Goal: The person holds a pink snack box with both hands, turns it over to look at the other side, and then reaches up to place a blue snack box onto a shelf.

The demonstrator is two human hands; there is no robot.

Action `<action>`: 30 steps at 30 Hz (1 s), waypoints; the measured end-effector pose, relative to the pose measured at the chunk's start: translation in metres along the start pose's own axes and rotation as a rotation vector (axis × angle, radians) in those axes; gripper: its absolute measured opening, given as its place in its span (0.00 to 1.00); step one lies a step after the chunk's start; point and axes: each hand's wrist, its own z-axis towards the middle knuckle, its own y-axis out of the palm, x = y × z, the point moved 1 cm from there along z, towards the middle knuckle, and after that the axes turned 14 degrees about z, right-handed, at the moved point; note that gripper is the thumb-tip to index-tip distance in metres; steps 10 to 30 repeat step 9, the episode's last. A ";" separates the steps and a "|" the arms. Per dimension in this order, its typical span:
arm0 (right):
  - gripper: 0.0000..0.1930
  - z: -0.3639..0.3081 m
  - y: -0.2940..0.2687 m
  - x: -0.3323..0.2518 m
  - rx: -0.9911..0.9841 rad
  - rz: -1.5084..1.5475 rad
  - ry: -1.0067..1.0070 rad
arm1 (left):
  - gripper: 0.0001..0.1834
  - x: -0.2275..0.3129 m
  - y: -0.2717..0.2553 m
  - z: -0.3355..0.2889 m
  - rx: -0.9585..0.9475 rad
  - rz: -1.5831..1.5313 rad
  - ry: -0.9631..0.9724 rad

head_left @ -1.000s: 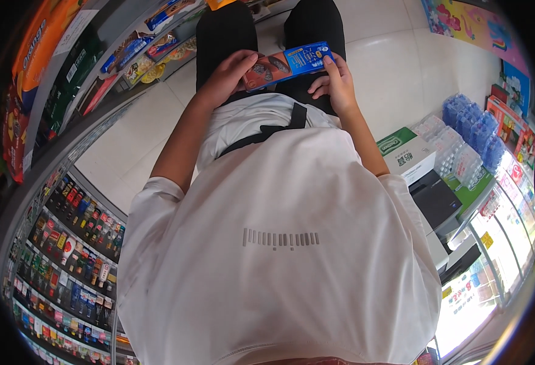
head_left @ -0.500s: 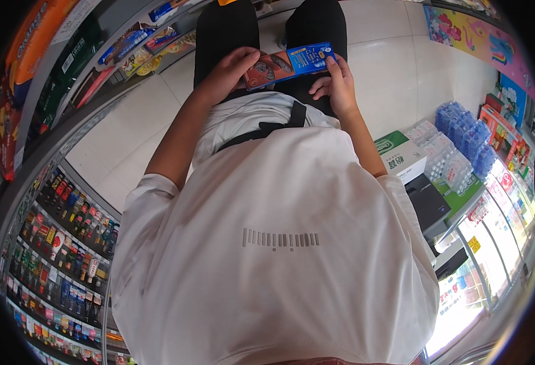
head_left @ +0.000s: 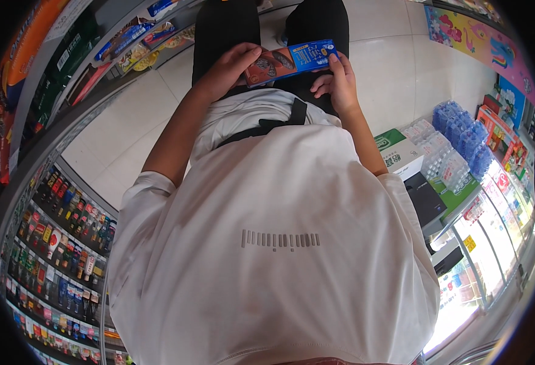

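Both hands hold one long blue biscuit packet [head_left: 292,61] level in front of the waist, above the black trousers [head_left: 231,27]; the left hand [head_left: 228,67] is curled round its reddish-brown left end, fingers over the top edge and thumb against the face; the right hand [head_left: 335,82] grips the blue right end, forefinger laid up along the short edge and the other fingers folded beneath. The packet lies nearly horizontal, tilted slightly up to the right, its printed face turned to the camera. A white T-shirt [head_left: 279,243] fills the lower middle; a black strap [head_left: 267,126] crosses it just below the hands. Snack shelves [head_left: 127,42] run to the upper left; shelves of bottled drinks [head_left: 54,243] at lower left; wrapped packs of water bottles [head_left: 456,137] stand on the pale tiled floor [head_left: 395,67] to the right, beside a white and green carton [head_left: 398,152].
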 end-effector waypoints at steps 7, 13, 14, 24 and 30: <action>0.33 0.002 -0.002 0.002 -0.008 0.000 0.002 | 0.29 0.000 0.000 -0.001 0.019 -0.003 0.001; 0.35 0.002 -0.002 0.003 -0.008 -0.010 0.004 | 0.29 0.000 0.000 -0.001 -0.012 -0.030 0.023; 0.35 0.002 -0.002 0.003 -0.008 -0.010 0.004 | 0.29 0.000 0.000 -0.001 -0.012 -0.030 0.023; 0.35 0.002 -0.002 0.003 -0.008 -0.010 0.004 | 0.29 0.000 0.000 -0.001 -0.012 -0.030 0.023; 0.35 0.002 -0.002 0.003 -0.008 -0.010 0.004 | 0.29 0.000 0.000 -0.001 -0.012 -0.030 0.023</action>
